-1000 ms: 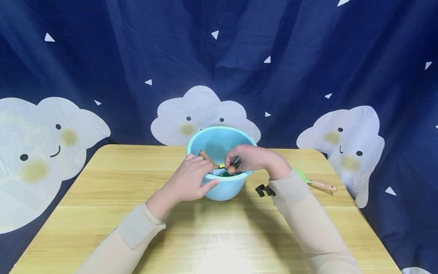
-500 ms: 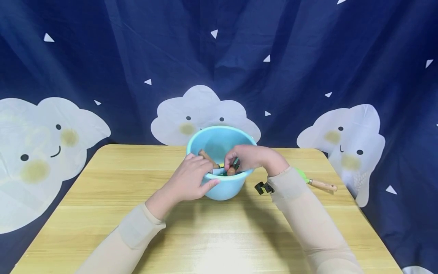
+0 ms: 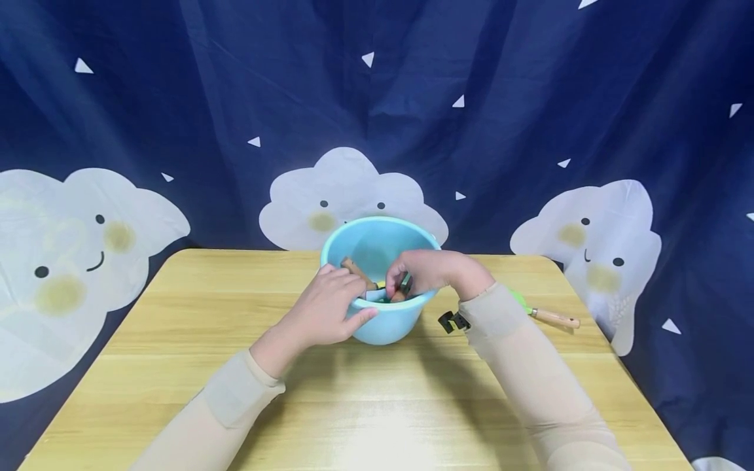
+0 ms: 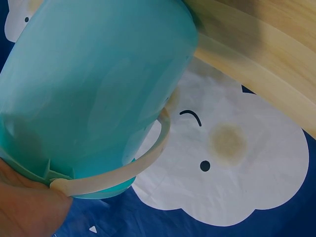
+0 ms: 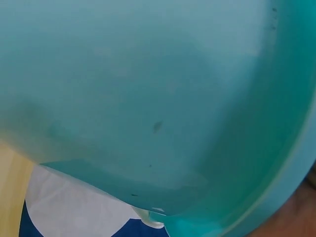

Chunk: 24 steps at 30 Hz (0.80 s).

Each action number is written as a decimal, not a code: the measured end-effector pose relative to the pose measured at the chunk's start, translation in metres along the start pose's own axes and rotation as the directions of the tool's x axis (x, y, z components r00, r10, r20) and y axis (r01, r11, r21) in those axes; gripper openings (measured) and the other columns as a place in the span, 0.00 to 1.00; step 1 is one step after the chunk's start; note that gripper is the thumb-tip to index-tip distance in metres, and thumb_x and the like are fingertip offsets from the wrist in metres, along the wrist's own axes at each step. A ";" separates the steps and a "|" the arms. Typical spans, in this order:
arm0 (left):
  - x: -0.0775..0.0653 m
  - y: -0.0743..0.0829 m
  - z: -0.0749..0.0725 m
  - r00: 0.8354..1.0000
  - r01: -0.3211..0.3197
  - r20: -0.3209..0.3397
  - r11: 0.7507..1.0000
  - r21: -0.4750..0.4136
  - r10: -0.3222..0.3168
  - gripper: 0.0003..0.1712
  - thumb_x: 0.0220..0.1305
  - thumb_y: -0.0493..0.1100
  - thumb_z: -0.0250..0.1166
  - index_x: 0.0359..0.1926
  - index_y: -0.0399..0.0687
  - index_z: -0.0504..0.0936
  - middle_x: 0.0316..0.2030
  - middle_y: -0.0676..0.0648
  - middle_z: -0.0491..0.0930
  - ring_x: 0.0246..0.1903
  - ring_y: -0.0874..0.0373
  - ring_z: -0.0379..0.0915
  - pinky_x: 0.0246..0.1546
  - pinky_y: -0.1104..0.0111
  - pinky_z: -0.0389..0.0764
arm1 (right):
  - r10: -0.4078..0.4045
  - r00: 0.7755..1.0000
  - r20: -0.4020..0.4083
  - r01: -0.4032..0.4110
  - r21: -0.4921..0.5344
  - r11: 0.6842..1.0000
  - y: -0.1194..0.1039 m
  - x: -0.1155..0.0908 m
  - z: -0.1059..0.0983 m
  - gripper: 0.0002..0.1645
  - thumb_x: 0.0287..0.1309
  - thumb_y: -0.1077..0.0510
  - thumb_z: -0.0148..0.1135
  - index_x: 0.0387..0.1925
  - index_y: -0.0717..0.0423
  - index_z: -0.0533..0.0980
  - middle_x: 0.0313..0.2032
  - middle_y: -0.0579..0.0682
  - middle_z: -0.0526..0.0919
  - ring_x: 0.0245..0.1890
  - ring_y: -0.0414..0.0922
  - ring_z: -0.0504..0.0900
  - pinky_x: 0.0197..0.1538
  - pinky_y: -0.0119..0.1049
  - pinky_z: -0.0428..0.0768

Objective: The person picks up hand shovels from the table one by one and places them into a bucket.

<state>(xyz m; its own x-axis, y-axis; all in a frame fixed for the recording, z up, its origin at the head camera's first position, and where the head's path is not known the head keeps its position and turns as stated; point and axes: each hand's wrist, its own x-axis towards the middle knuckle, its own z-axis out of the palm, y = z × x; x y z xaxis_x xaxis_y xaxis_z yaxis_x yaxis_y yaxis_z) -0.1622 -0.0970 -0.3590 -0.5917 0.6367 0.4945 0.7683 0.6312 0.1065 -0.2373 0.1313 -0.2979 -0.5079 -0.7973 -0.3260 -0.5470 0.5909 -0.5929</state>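
Note:
A light blue bucket (image 3: pixel 379 324) stands on the table, a pale carry handle (image 4: pixel 118 175) hanging at its side. My left hand (image 3: pixel 318 307) grips its near left rim, thumb outside and fingers over the edge. Reaching in over the right rim, my right hand (image 3: pixel 432 271) has its fingers curled at a wooden-handled tool (image 3: pixel 398 297), with a dark green part beside them. The tool's lower part is hidden in the bucket. Another wooden handle (image 3: pixel 358 271) leans inside at the left, near a light blue piece (image 3: pixel 375 295).
On the wooden table (image 3: pixel 377 392), right of the bucket and partly behind the right forearm, lies a green tool with a wooden handle (image 3: pixel 556 318). A dark blue curtain (image 3: pixel 377 98) with cloud faces hangs behind the table's far edge.
My right hand has shifted slightly in the bucket; the wooden handle end at its fingers sits lower and shows less, the dark green part more. My left hand stays on the rim.

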 end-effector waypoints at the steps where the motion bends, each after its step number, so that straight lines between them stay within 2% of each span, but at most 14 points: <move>1: 0.000 0.000 0.000 1.000 0.002 0.003 1.000 0.000 -0.002 0.21 0.66 0.62 0.58 0.37 0.49 0.80 0.37 0.54 0.82 0.42 0.57 0.76 0.45 0.59 0.67 | -0.001 1.000 0.001 0.001 0.005 1.000 0.001 0.000 0.000 0.08 0.57 0.70 0.69 0.33 0.54 0.84 0.36 0.43 0.86 0.42 0.40 0.81 0.49 0.35 0.81; 15: 0.000 0.001 -0.001 1.000 0.011 0.007 1.000 -0.002 -0.011 0.21 0.66 0.62 0.58 0.39 0.49 0.80 0.39 0.54 0.82 0.44 0.57 0.77 0.46 0.59 0.67 | -0.017 1.000 -0.014 0.017 0.034 0.999 0.001 -0.001 0.001 0.08 0.56 0.71 0.68 0.33 0.56 0.84 0.35 0.44 0.86 0.42 0.41 0.82 0.49 0.37 0.82; 24: 0.000 0.001 -0.001 1.000 0.012 0.017 1.000 -0.008 -0.012 0.23 0.66 0.62 0.58 0.40 0.47 0.82 0.39 0.54 0.82 0.43 0.56 0.76 0.46 0.59 0.67 | -0.018 0.999 -0.031 0.018 0.009 1.000 0.002 -0.001 0.003 0.11 0.55 0.72 0.68 0.34 0.55 0.84 0.36 0.45 0.87 0.42 0.42 0.82 0.49 0.37 0.81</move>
<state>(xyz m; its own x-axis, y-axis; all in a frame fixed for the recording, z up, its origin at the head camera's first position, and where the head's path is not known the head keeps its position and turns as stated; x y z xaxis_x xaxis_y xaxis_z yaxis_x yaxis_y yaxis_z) -0.1607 -0.0971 -0.3578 -0.6046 0.6367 0.4786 0.7631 0.6353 0.1188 -0.2363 0.1330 -0.3008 -0.5184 -0.8035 -0.2928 -0.5499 0.5754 -0.6054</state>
